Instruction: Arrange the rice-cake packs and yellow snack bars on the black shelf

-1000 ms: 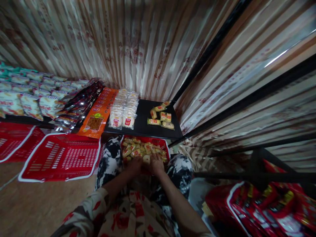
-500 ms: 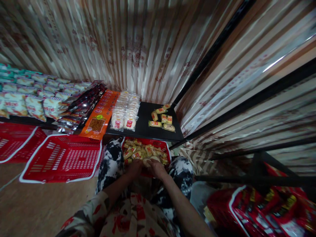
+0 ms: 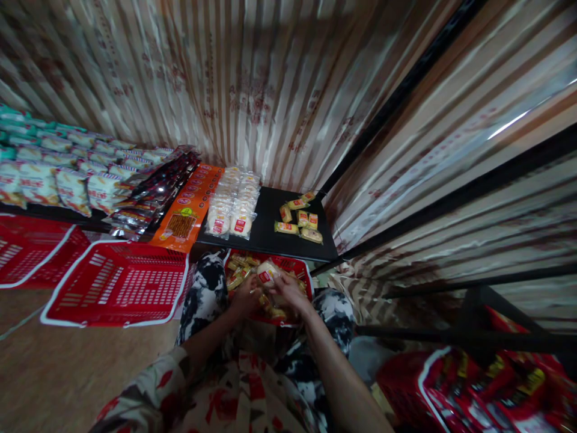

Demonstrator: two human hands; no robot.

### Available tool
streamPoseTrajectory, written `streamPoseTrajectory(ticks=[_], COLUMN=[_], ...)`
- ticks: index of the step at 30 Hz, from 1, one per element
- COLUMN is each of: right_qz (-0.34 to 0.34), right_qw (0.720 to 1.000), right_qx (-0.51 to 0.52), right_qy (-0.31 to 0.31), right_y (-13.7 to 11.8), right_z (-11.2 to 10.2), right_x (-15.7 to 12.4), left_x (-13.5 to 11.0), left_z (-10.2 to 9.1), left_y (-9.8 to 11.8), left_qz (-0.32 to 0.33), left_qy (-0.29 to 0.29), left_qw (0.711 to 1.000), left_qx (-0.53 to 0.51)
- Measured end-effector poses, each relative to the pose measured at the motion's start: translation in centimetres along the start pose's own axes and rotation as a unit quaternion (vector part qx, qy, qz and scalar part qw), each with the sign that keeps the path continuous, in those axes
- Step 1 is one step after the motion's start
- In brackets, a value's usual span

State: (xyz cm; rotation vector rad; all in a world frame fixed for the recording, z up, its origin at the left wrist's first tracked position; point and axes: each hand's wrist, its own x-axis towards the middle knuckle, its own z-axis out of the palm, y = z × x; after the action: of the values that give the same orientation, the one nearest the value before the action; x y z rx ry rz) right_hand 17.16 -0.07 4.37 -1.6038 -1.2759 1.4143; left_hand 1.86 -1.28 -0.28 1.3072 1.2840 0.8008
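Both my hands are raised over a red basket (image 3: 301, 268) full of small yellow snack packets that sits between my knees. Between them they hold a bundle of pale wrapped packets with a red label (image 3: 267, 273). My left hand (image 3: 246, 293) grips it from the left with curled fingers. On the right side my right hand (image 3: 288, 288) is closed on the same bundle. Beyond the basket a low black shelf (image 3: 265, 231) carries several loose yellow packets (image 3: 297, 218) at its right end.
On the shelf lie rows of clear-wrapped round cakes (image 3: 233, 201), orange flat packs (image 3: 187, 207), dark packs (image 3: 157, 186) and white-green bags (image 3: 54, 174). Empty red baskets (image 3: 117, 284) lie on the floor to the left. A basket of red packages (image 3: 487, 385) and black rack bars (image 3: 451, 186) stand right.
My hands were down among the packets in the basket; now they have lifted up holding a bundle of pale packets. The view has shifted slightly.
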Motion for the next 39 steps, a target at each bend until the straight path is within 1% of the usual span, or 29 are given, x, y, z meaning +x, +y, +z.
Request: streamPoseTrajectory(ticks=[2,5,9,11,12,14,16,18,22,27,30,34,36,39], right_qz=[0.018,0.049,0.065,0.075,0.079,0.081,0.075,0.069,0.031,-0.029,-0.064,-0.113,-0.13,-0.139], right_qw=[0.996,0.987,0.982,0.98,0.979,0.976,0.977,0.978,0.982,0.992,0.993,0.991,0.988,0.983], right_qx=[0.085,0.155,0.175,0.174,0.173,0.165,0.158,0.16,0.173,0.125,0.093,0.038,-0.001,-0.055], right_qy=[-0.006,-0.012,-0.019,-0.051,-0.074,-0.113,-0.125,-0.112,-0.063,0.01,0.031,0.058,0.079,0.104], right_y=[-0.8,-1.8,-2.6,-2.9,-3.0,-3.4,-3.9,-4.5,-5.2,-5.7,-6.3,-6.8,-6.9,-7.0], right_z=[0.4,0.9,1.1,1.0,0.9,0.8,0.9,1.1,2.2,4.0,4.6,4.9,4.9,5.0], right_x=[0.0,-0.1,-0.1,-0.1,-0.1,-0.1,-0.1,-0.1,0.4,2.2,3.8,6.3,7.5,8.8], left_x=[0.3,0.4,0.6,0.9,1.0,1.3,1.5,1.7,2.0,2.9,3.7,4.8,5.1,5.6], left_z=[-0.4,-1.1,-2.2,-2.7,-2.9,-3.3,-3.7,-4.0,-4.6,-5.6,-6.5,-8.0,-8.6,-9.4], left_y=[0.4,1.1,1.9,2.1,2.1,2.0,2.0,2.2,3.1,4.4,5.2,5.9,6.1,6.6], left_qz=[0.001,-0.015,-0.026,-0.017,-0.009,0.005,0.013,0.012,0.005,0.022,0.049,0.102,0.14,0.189], left_qy=[0.021,0.049,0.116,0.142,0.14,0.113,0.088,0.098,0.163,0.184,0.208,0.247,0.26,0.298], left_qw=[1.0,0.999,0.993,0.99,0.99,0.994,0.996,0.995,0.985,0.982,0.977,0.957,0.941,0.906], left_qx=[-0.002,-0.014,-0.02,-0.016,-0.013,-0.008,-0.01,-0.02,-0.049,-0.043,0.006,0.114,0.163,0.234])
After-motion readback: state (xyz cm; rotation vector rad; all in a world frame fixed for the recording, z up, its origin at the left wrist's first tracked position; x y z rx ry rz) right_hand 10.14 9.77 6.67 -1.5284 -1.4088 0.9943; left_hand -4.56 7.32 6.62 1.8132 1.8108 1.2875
